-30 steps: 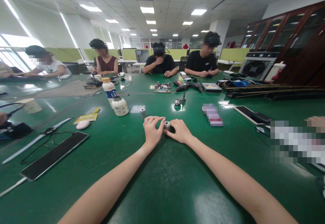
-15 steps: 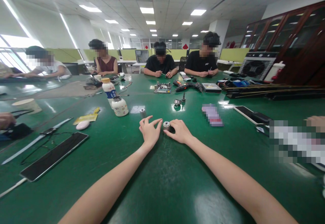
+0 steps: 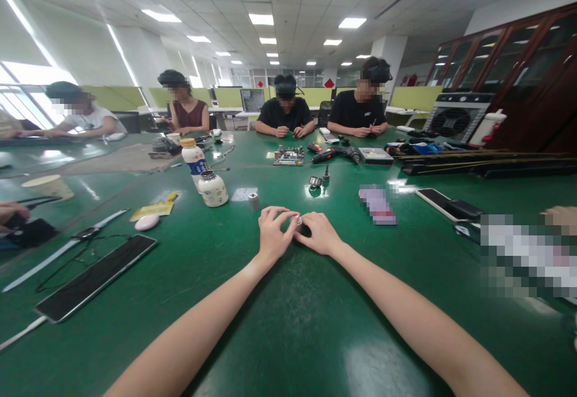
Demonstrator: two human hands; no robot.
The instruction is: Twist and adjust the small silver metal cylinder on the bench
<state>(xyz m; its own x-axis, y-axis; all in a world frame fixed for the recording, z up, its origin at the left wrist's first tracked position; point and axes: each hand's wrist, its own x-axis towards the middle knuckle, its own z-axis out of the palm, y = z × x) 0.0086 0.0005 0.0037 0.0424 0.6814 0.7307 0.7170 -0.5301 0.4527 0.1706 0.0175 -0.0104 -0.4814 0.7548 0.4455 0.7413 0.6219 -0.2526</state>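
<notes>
A small metal cylinder point(image 3: 299, 221) stands on the green table between my hands, mostly covered by fingers. My left hand point(image 3: 276, 233) pinches its top from the left with thumb and fingertips. On the other side, my right hand point(image 3: 321, 233) is wrapped round it. A second metal cylinder point(image 3: 253, 201) stands upright just beyond my left hand. Farther forward lie a shiny round metal part point(image 3: 315, 182) and a small dark upright fitting point(image 3: 326, 174).
Around my hands on the green table point(image 3: 288, 325) are a white jar point(image 3: 213, 189), a bottle point(image 3: 193, 160), a phone point(image 3: 97, 277), a circuit board point(image 3: 289, 156) and power drills point(image 3: 333, 153). Several people sit across the table.
My left hand has moved right and its fingers have closed onto the top of the cylinder. My right hand has barely moved. The second cylinder now shows more fully.
</notes>
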